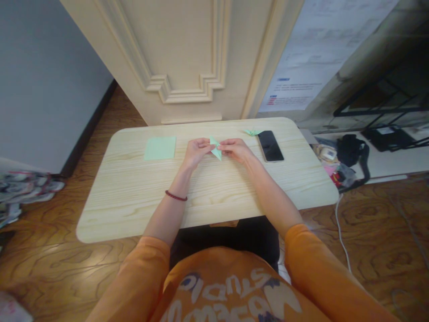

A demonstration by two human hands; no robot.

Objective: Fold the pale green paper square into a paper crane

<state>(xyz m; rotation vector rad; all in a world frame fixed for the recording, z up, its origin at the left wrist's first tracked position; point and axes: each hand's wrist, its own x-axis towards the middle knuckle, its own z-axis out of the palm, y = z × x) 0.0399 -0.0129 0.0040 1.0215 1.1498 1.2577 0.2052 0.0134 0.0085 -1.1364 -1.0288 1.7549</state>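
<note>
Between my two hands is a small piece of folded green paper [216,152], pointed at its top and bottom. My left hand [197,151] pinches its left side between thumb and fingers. From the other side, my right hand [236,149] has its thumb and fingers closed on the right edge. The paper is held over the middle of the table, and the fingers cover part of its folds. To the left of my left hand lies a square stack of green paper [160,148]. Beyond my right hand sits another folded green paper shape [252,132], touching or close beside a phone [271,146].
The light wooden table [134,197] has rounded corners and stands against a cream panelled door [187,53]. On the right, a low shelf [385,156] holds a black strap and small items. A white cable [340,232] runs down to the floor.
</note>
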